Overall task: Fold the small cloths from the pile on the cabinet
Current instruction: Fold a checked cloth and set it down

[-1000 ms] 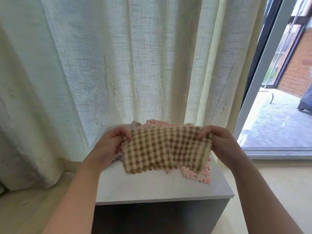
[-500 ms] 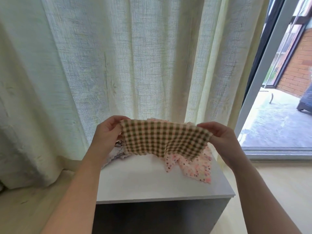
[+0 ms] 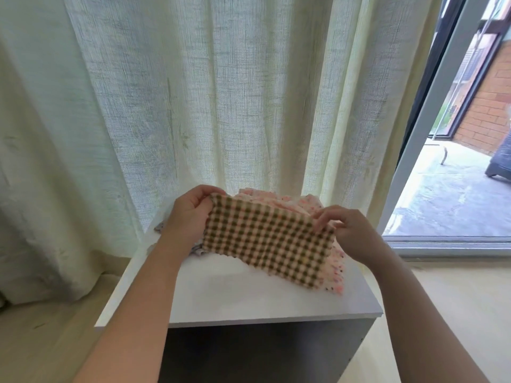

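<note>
A brown-and-cream checked cloth (image 3: 265, 239) is stretched between my hands over the white cabinet top (image 3: 249, 299). My left hand (image 3: 188, 217) pinches its far left corner. My right hand (image 3: 348, 233) pinches its right edge. The cloth slopes down toward the front right, and its lower edge hangs near the cabinet top. Behind and under it lies the pile of small cloths (image 3: 279, 200), pink and speckled, with a pink speckled edge (image 3: 338, 275) showing at the right. A pale cloth (image 3: 197, 250) peeks out under my left wrist.
A pale sheer curtain (image 3: 193, 106) hangs right behind the cabinet. At the right a sliding glass door frame (image 3: 431, 120) opens onto a concrete patio with a brick wall. The cabinet's dark front (image 3: 262, 352) faces me, with pale floor (image 3: 41, 341) on both sides.
The checked cloth, held up and taut half a second ago, has come down and tilted toward the front right. Both hands have moved lower and slightly closer to the pile.
</note>
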A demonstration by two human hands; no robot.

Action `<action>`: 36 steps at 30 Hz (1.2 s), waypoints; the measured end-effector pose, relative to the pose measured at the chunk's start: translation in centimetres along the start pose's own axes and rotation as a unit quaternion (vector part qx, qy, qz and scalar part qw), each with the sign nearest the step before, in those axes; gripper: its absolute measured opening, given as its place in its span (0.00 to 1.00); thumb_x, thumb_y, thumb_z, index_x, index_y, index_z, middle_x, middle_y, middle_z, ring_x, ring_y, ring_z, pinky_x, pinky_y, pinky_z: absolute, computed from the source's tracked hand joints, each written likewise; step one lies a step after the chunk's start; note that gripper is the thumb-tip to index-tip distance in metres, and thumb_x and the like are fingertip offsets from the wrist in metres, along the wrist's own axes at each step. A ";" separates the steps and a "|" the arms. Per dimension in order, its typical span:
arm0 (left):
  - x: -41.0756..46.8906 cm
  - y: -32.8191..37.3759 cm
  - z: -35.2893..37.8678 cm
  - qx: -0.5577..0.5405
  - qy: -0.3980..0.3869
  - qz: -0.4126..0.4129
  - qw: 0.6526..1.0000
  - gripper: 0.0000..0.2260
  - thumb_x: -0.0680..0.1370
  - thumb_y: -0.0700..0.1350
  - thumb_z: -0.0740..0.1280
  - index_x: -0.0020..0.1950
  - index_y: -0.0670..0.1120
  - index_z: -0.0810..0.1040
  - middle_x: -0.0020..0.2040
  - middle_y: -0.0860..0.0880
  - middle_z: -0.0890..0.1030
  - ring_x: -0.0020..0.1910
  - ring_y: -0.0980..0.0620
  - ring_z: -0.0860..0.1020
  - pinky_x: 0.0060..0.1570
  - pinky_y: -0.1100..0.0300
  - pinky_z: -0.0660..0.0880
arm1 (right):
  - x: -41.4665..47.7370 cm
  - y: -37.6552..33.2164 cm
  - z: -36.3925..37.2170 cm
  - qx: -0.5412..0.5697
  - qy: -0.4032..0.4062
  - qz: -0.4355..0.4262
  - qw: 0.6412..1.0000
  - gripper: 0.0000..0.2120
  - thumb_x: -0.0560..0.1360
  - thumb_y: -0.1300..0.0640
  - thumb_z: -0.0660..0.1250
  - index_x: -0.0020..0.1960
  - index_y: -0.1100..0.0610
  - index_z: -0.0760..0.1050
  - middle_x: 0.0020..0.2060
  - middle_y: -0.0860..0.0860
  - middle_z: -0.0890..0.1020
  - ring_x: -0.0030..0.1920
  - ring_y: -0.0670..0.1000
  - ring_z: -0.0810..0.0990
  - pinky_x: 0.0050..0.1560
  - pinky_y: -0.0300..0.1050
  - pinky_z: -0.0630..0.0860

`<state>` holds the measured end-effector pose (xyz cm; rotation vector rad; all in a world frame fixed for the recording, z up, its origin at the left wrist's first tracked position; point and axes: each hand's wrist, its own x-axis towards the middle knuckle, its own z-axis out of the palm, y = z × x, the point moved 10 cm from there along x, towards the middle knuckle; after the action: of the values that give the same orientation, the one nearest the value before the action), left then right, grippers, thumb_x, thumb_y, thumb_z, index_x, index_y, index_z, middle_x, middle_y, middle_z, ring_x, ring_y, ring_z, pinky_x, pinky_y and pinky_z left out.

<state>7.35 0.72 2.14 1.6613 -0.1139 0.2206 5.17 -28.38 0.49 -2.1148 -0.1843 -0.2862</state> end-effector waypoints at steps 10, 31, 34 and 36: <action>-2.4 7.3 5.6 0.088 -0.064 0.151 0.983 0.13 0.81 0.38 0.62 0.49 0.54 0.81 0.39 0.52 0.83 0.40 0.58 0.79 0.42 0.69 0.73 | -0.7 -7.8 4.7 0.093 -0.060 -0.066 0.992 0.07 0.76 0.55 0.71 0.54 0.50 0.80 0.45 0.43 0.84 0.48 0.41 0.82 0.53 0.38 0.76; -3.4 8.8 5.1 0.213 -0.040 0.196 0.956 0.07 0.74 0.44 0.73 0.41 0.55 0.77 0.36 0.56 0.80 0.35 0.61 0.76 0.37 0.74 0.70 | -1.1 -7.6 -0.4 0.272 0.140 -0.014 0.952 0.09 0.79 0.59 0.66 0.41 0.52 0.81 0.35 0.49 0.81 0.38 0.46 0.79 0.41 0.40 0.77; -3.6 10.2 4.0 0.188 0.000 0.229 0.955 0.07 0.75 0.40 0.72 0.44 0.53 0.79 0.39 0.58 0.81 0.40 0.64 0.78 0.42 0.75 0.71 | -1.2 -8.5 0.0 0.269 0.095 -0.027 0.958 0.06 0.78 0.58 0.67 0.44 0.53 0.81 0.37 0.47 0.83 0.39 0.44 0.82 0.40 0.37 0.78; -3.9 11.0 3.9 0.178 0.003 0.247 0.953 0.09 0.75 0.38 0.71 0.45 0.54 0.79 0.40 0.60 0.82 0.42 0.64 0.79 0.43 0.75 0.71 | -1.3 -9.3 0.3 0.274 0.074 -0.042 0.958 0.05 0.78 0.59 0.66 0.46 0.56 0.80 0.37 0.46 0.84 0.40 0.44 0.82 0.40 0.35 0.77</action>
<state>1.54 -4.51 11.69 1.9698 -0.5137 0.6561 1.67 -23.26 7.51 -1.5319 -0.2339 -0.3925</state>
